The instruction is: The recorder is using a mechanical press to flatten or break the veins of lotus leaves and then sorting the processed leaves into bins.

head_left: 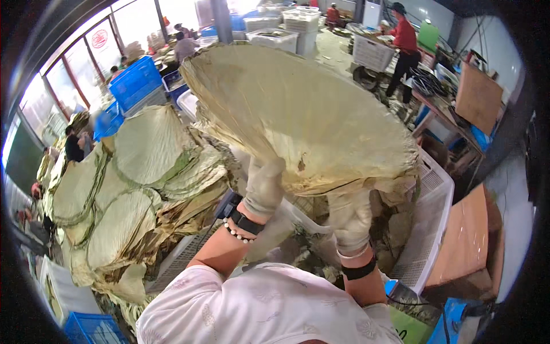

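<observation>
My left hand (pixel 263 180), in a pale glove, grips the near left edge of a large, wide bundle of dried pale leaves (pixel 303 109), raised in front of me. My right hand (pixel 349 221), also gloved, is closed at the bundle's near lower edge, its fingertips partly hidden beneath it. Below the bundle a white perforated plastic crate (pixel 437 212) holds more dry, crumpled leaves (pixel 392 229). To the left, large piles of round, pale green dried leaves (pixel 123 223) are heaped up high.
Blue crates (pixel 134 83) and white bins (pixel 272 43) stand behind. A co-worker in red (pixel 404 43) stands at back right; other people sit along the left. Cardboard (pixel 461 241), a cluttered bench (pixel 435 100) and a pillar (pixel 222 20) are also in view.
</observation>
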Motion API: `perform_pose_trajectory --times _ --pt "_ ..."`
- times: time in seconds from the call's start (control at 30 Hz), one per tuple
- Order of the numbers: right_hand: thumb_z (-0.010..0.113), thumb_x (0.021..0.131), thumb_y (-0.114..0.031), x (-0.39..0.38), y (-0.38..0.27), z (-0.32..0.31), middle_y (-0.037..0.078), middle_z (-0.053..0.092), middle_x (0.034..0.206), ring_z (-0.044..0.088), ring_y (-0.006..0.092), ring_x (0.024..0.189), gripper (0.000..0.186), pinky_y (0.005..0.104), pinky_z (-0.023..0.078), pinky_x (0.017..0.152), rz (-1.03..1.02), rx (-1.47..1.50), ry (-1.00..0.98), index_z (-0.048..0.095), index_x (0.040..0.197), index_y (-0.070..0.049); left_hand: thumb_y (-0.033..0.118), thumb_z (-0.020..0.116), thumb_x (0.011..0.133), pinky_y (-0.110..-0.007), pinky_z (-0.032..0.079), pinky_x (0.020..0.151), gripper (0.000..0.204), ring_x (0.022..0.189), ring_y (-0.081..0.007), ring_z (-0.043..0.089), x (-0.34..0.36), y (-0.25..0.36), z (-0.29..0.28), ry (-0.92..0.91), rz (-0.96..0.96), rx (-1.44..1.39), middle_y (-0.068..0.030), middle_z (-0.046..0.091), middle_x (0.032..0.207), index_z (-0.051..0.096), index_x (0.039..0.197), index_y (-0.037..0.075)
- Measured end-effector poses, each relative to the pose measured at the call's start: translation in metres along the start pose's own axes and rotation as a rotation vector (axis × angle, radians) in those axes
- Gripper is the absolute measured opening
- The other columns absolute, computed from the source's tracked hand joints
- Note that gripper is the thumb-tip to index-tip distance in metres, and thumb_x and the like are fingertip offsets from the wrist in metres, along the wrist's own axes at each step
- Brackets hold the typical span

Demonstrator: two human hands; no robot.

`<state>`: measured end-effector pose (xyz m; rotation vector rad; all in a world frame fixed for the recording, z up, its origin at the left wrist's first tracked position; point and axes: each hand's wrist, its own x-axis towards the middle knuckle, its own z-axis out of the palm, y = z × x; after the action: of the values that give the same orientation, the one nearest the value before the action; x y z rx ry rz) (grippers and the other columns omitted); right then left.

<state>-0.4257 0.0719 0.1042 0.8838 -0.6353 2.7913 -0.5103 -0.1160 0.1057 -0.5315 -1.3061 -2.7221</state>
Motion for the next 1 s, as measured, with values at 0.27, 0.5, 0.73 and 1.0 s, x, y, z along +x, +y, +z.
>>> perform_pose_trajectory --times 0.27,0.5,0.73,1.0 --pt "0.061 0.102 -0.025 -0.010 -0.093 -0.007 0.008 0.069 0.125 0.066 0.0107 0.099 0.032 0.0334 0.054 0.069 -0.225 -0.113 0.697 0.062 0.127 -0.005 -0.010 0.056 0.076 -0.035 0.054 0.091 0.051 0.106 -0.0220 0.068 0.003 -0.009 0.086 -0.278 -0.162 -0.290 -0.0095 0.071 0.111 0.061 0.126 -0.001" --pt "0.049 0.107 -0.028 -0.021 -0.151 0.015 0.019 0.062 0.137 0.067 0.0250 0.102 0.045 0.0382 0.055 0.065 -0.477 -0.239 0.655 0.052 0.141 0.001 -0.005 0.068 0.072 -0.037 0.049 0.101 0.066 0.117 -0.0234 0.064 0.017 -0.026 0.135 -0.505 -0.170 -0.341 -0.0103 0.066 0.128 0.055 0.137 0.000" --pt "0.059 0.102 -0.034 -0.054 -0.227 0.007 0.021 0.052 0.145 0.053 0.0367 0.131 0.059 0.0515 0.045 0.110 -0.547 -0.699 0.303 0.044 0.148 0.000 0.005 0.078 0.078 -0.044 0.042 0.113 0.072 0.133 -0.0273 0.054 0.028 -0.031 0.196 -0.730 -0.228 -0.613 -0.0122 0.058 0.142 0.050 0.144 0.002" --pt "0.056 0.103 -0.047 -0.133 -0.209 -0.014 0.016 0.050 0.149 0.052 0.0289 0.133 0.068 0.0483 0.042 0.113 -0.905 -0.921 0.562 0.039 0.151 -0.003 0.019 0.074 0.086 -0.047 0.048 0.106 0.059 0.123 -0.0271 0.060 0.014 -0.090 0.193 -0.573 -0.471 -0.726 -0.0085 0.062 0.133 0.053 0.140 0.005"
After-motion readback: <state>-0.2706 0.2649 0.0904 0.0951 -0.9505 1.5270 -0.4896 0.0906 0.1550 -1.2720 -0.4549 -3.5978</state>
